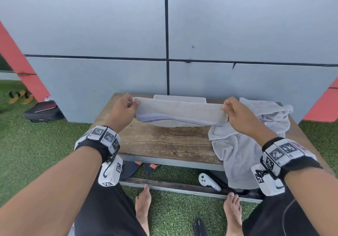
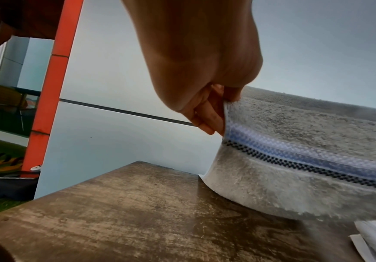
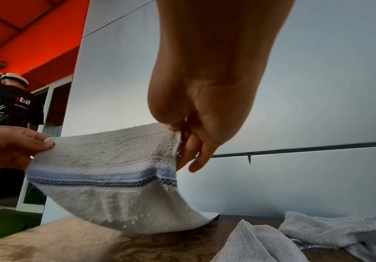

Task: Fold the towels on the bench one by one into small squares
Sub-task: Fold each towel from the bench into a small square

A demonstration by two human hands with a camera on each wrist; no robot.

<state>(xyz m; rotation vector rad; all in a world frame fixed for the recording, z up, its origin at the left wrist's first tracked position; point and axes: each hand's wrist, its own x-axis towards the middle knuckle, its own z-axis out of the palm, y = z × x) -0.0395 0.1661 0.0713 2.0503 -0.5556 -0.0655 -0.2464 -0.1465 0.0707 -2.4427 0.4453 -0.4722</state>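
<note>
A grey towel with a blue and black checked band hangs stretched between both hands over the wooden bench. My left hand pinches its left corner, my right hand pinches its right corner. The towel's lower edge brushes the bench top. The left wrist view shows my left hand gripping the towel edge. From the right wrist camera my right hand holds the towel. Behind the towel lies a folded towel.
A crumpled pile of grey towels covers the bench's right end and hangs over its front edge. Sandals and a white controller lie under the bench on green turf. A black bag sits left by the grey wall.
</note>
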